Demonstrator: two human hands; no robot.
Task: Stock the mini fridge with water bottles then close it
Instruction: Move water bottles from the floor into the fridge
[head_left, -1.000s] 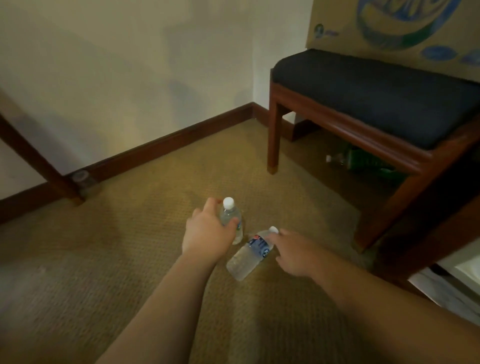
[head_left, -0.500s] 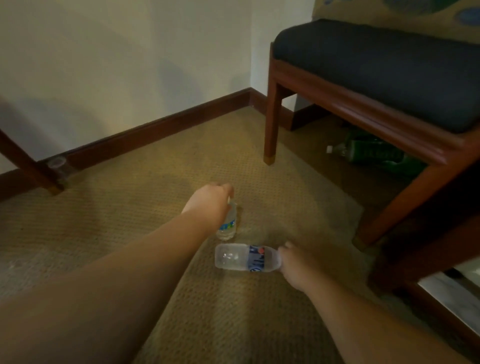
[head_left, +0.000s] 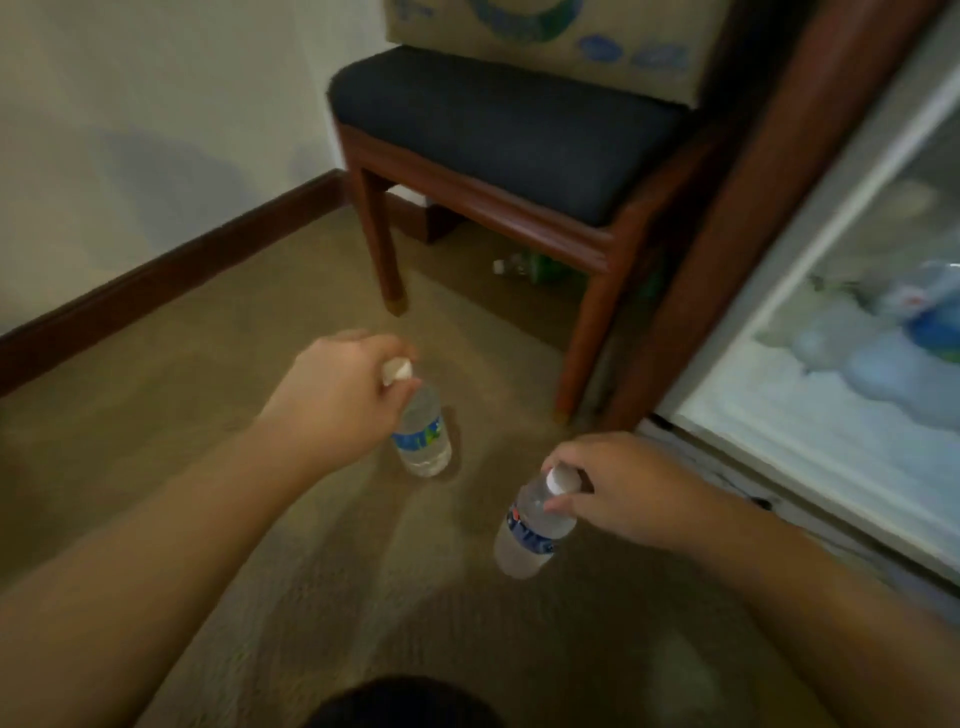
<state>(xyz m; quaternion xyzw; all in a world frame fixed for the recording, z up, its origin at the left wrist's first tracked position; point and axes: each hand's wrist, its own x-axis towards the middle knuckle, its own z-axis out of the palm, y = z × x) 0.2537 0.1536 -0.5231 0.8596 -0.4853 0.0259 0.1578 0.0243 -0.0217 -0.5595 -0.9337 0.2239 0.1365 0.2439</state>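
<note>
Bottles hang from both my hands, each pinched at the neck just under its white cap. My left hand (head_left: 337, 395) has fingers and thumb curled round the top of the bottle with the blue and green label (head_left: 422, 436), which points almost straight down over the carpet (head_left: 156, 415); I cannot tell whether its base is touching the floor or is just off it. My right hand (head_left: 623, 493) pinches the neck of the bottle with the dark blue label (head_left: 530, 525), and that one tilts, its base swung toward me and to the left. Both look full of clear water, so I judge them fairly heavy for their size, and the thin plastic walls will likely give and crackle if I squeeze the middle. The neck is the stiff part, and the cap's rim gives my fingers a ledge, so this hold seems good for carrying; a full bottle dangling from a pinch may swing, though, and smooth plastic can slip. For setting them inside I would probably want a wrap round the body, lightly. The mini fridge (head_left: 779, 395) stands open just to my right, lit inside, with blurred pale and blue shapes already on its shelf. A wooden chair (head_left: 519, 135) stands beyond, with a green bottle (head_left: 540, 267) lying under it.
</note>
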